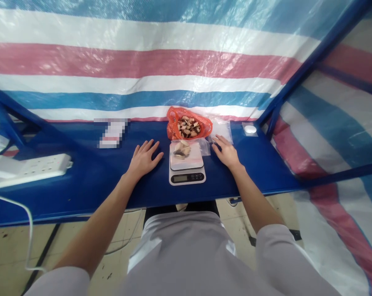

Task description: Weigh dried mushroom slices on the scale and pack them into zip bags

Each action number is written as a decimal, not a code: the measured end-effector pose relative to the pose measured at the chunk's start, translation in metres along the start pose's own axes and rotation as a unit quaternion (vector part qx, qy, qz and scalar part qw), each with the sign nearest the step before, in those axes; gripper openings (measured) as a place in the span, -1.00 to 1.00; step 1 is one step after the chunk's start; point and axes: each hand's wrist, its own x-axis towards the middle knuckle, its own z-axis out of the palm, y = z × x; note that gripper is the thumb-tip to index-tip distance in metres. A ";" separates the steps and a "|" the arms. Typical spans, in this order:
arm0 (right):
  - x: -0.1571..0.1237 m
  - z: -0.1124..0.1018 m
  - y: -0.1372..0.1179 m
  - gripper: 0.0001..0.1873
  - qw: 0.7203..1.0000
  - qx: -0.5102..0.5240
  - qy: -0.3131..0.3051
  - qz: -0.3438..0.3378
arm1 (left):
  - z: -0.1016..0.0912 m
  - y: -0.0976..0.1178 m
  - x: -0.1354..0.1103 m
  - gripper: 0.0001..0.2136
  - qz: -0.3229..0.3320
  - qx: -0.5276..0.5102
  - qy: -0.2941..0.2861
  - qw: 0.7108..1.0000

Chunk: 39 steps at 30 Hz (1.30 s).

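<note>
The white digital scale readout is being blurred illegible; left hand and right hand are being rested open, empty, on the blue counter.

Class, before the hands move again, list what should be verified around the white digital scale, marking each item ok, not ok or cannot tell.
1. Left hand off the white digital scale, flat on the blue table: ok.
2. Right hand off the scale: ok.
3. Small clear plastic bag of pale pieces wholly on the platform: cannot tell; clear plastic reaches past its right edge.
4. Display readable: cannot tell, too small.
5. Orange plastic bag of brown pieces open behind the scale: ok.
</note>
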 end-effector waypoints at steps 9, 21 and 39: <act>0.004 -0.006 -0.022 -0.55 0.959 0.271 0.054 0.063 | -0.015 0.018 0.020 -0.45 0.139 -0.145 0.061 0.978; 0.001 -0.003 -0.035 -0.51 0.853 0.495 -0.014 0.163 | -0.009 0.035 0.026 -0.53 0.252 -0.181 0.018 0.950; 0.039 -0.038 -0.060 -0.74 0.902 0.426 -0.028 -0.070 | -0.030 0.070 0.054 -0.43 0.143 -0.340 0.027 0.929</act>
